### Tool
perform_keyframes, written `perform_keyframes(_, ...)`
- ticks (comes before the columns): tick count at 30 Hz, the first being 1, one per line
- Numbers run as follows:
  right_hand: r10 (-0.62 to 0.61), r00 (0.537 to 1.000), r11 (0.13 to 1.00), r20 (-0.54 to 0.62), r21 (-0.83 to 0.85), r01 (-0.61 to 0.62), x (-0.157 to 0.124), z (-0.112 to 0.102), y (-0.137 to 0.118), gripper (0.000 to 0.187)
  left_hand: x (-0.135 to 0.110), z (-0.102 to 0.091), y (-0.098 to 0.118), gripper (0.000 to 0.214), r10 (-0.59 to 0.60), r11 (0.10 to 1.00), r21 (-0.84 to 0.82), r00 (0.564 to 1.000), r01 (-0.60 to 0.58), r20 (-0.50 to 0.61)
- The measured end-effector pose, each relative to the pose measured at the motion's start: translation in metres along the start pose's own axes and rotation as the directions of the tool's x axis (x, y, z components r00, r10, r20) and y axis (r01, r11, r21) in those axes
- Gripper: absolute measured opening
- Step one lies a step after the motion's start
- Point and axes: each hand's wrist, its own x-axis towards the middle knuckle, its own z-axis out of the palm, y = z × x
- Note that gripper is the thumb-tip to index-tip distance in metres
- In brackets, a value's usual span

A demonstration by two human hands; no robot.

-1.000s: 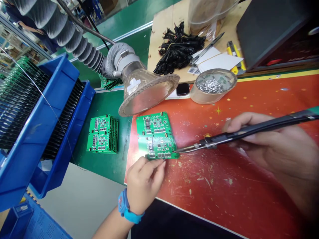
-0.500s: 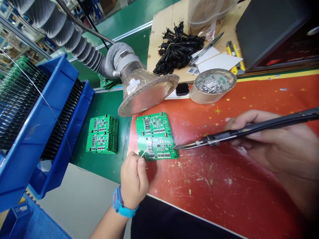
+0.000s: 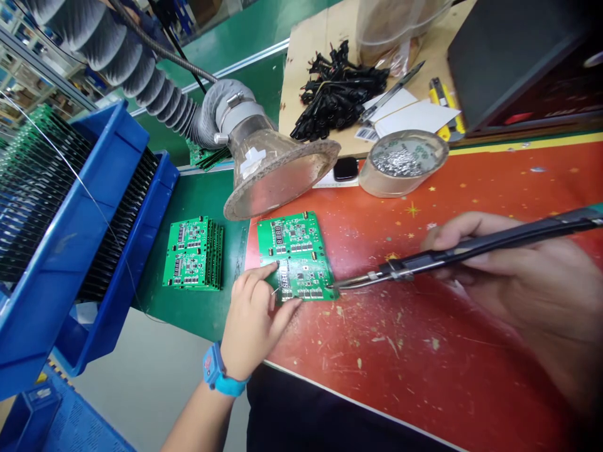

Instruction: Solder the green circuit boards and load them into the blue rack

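Observation:
A green circuit board with two digit displays lies flat on the red mat. My left hand, wearing a blue wristwatch, has its index finger at the board's left edge and its thumb at the near edge, holding that corner. A short bit of thin, pale wire shows between those fingers; how it is held is hidden. In my right hand is a soldering iron, gripped by its black handle. Its metal tip lies at the board's near right corner, seemingly touching it.
Left of the board stands a stack of similar boards. A fume extractor hood hangs just behind. Blue bins hold rows of boards. Farther back are a tin of metal shavings, black cable leads and a dark box.
My left hand has opened from a pinch on the thin wire and moved thumb and index finger onto the board's corner. The iron's tip has shifted slightly nearer to me.

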Motion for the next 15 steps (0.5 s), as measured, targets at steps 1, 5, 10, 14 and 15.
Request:
perform_keyframes(1, 0.022, 1.000, 0.999, -0.012, 0.038, -0.021, -0.0007, 0.0008, -0.0009, 0.008, -0.0003, -0.0002, -0.0006, 0.032, 0.005, 1.000, 0.001, 1.000, -0.005, 0.008)
perform_keyframes(5, 0.039, 0.998, 0.994, -0.058, 0.104, -0.033, -0.0020, 0.0034, -0.0039, 0.008, -0.0003, -0.0012, -0.0030, 0.033, 0.014, 1.000, 0.008, 0.999, -0.015, 0.047)
perform_keyframes(10, 0.050, 0.998, 0.995, -0.041, 0.091, -0.046, 0.0039, 0.0007, -0.0008, 0.010, 0.0022, -0.0025, -0.0053, 0.031, 0.051, 0.998, 0.042, 0.995, -0.054, 0.083)
perform_keyframes(14, 0.092, 0.996, 0.991, -0.013, 0.100, -0.090, 0.0077, -0.0009, 0.0022, 0.010, 0.0044, -0.0041, -0.0055, 0.029, 0.062, 0.996, 0.051, 0.989, -0.069, 0.132)
perform_keyframes(15, 0.092, 0.996, 0.990, -0.021, 0.105, -0.089, 0.0072, -0.0005, 0.0020, 0.010, 0.0047, -0.0045, -0.0055, 0.029, 0.065, 0.996, 0.045, 0.988, -0.071, 0.138)
